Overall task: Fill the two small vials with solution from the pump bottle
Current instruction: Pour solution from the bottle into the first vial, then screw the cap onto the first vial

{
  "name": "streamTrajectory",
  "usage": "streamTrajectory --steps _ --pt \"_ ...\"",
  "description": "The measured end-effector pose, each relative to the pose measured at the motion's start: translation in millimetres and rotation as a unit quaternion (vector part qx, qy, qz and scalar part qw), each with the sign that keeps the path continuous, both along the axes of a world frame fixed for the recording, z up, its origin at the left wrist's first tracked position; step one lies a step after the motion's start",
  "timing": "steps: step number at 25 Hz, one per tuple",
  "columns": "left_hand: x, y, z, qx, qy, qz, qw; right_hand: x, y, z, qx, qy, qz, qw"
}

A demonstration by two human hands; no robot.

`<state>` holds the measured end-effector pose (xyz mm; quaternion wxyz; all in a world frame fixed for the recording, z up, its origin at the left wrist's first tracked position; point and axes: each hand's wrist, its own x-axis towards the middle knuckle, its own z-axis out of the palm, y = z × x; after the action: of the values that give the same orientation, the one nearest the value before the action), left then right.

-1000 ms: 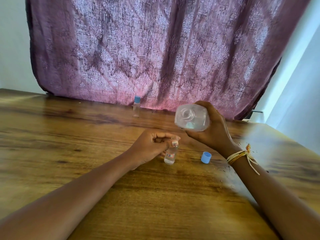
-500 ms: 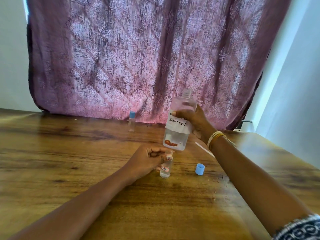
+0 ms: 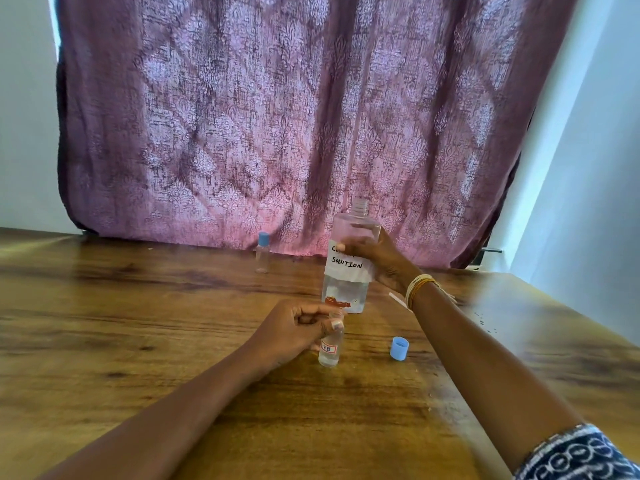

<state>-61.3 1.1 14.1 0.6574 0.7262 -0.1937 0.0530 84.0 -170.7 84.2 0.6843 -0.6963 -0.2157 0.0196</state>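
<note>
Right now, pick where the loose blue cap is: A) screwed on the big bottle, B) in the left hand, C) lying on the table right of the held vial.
C: the loose blue cap lies on the table, right of the vial that the left hand holds.

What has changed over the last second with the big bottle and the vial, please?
The right hand has turned the solution bottle from tipped, mouth toward the camera, back upright above the table, gripping it throughout. The left hand still pinches the top of the uncapped vial, which stays standing. The loose blue cap and the capped vial by the curtain have not moved.
</note>
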Motion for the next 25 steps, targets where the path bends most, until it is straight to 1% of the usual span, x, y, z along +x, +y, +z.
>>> streamTrajectory --steps 2,4,6,7,9,10,12,13,15,16,17,18,19,21,22,23,25 --pt "0.0 0.6 0.2 -0.002 0.001 -0.001 1.000 -2.9 0.3 0.2 -0.018 0.000 0.006 1.000" --pt "-0.3 0.5 -0.3 0.000 0.002 -0.002 1.000 -10.5 -2.7 -0.1 -0.005 0.007 0.009 1.000" --pt "-0.9 -0.4 -0.7 0.004 -0.001 0.000 1.000 -24.6 -13.5 -3.7 0.008 0.037 -0.012 0.999" --pt "-1.3 -0.7 -1.0 0.004 -0.002 0.001 1.000 -35.5 -21.2 -5.7 -0.019 0.055 -0.032 0.998" --pt "-2.3 -1.4 -1.9 0.003 -0.001 0.002 1.000 -56.5 -38.2 -13.8 -0.120 0.069 -0.095 0.986" --pt "-2.4 -1.8 -2.1 0.005 -0.001 0.003 1.000 -64.8 -46.4 -19.4 -0.175 0.059 -0.125 0.975" --pt "-2.9 -3.2 -3.0 0.002 0.002 0.005 1.000 -79.7 -57.9 -29.5 -0.294 0.022 -0.170 0.940" --pt "-3.2 -3.5 -3.4 -0.004 0.004 0.004 1.000 -86.9 -60.8 -32.8 -0.361 0.003 -0.167 0.917" --pt "-3.9 -3.8 -3.9 -0.015 0.009 -0.001 1.000 -102.7 -59.3 -38.4 -0.493 -0.022 -0.135 0.859" --pt "-3.9 -3.8 -4.0 -0.017 0.011 -0.002 1.000 -109.9 -56.6 -40.8 -0.533 -0.036 -0.122 0.836" --pt "-4.0 -4.1 -3.9 -0.017 0.012 -0.003 1.000 -114.9 -53.6 -42.8 -0.542 -0.047 -0.113 0.832" --pt "-4.3 -4.5 -4.0 -0.016 0.012 -0.003 1.000 -118.2 -50.0 -44.5 -0.520 -0.055 -0.101 0.847" --pt "-4.5 -4.9 -4.1 -0.013 0.012 -0.002 1.000 -121.1 -45.2 -43.8 -0.470 -0.058 -0.086 0.876" --pt "-5.1 -4.9 -4.6 -0.006 0.014 0.003 1.000 -124.9 -35.9 -36.8 -0.335 -0.060 -0.065 0.938" --pt "-5.1 -4.0 -4.9 -0.001 0.013 0.005 1.000 -125.6 -31.0 -32.1 -0.262 -0.059 -0.058 0.961" --pt "-4.6 -3.2 -5.4 0.003 0.011 0.004 1.000 -125.7 -26.3 -28.1 -0.202 -0.065 -0.058 0.976" --pt "-1.1 -0.9 -7.2 0.003 0.016 0.008 1.000 -125.1 -17.1 -23.6 -0.128 -0.099 -0.080 0.983"
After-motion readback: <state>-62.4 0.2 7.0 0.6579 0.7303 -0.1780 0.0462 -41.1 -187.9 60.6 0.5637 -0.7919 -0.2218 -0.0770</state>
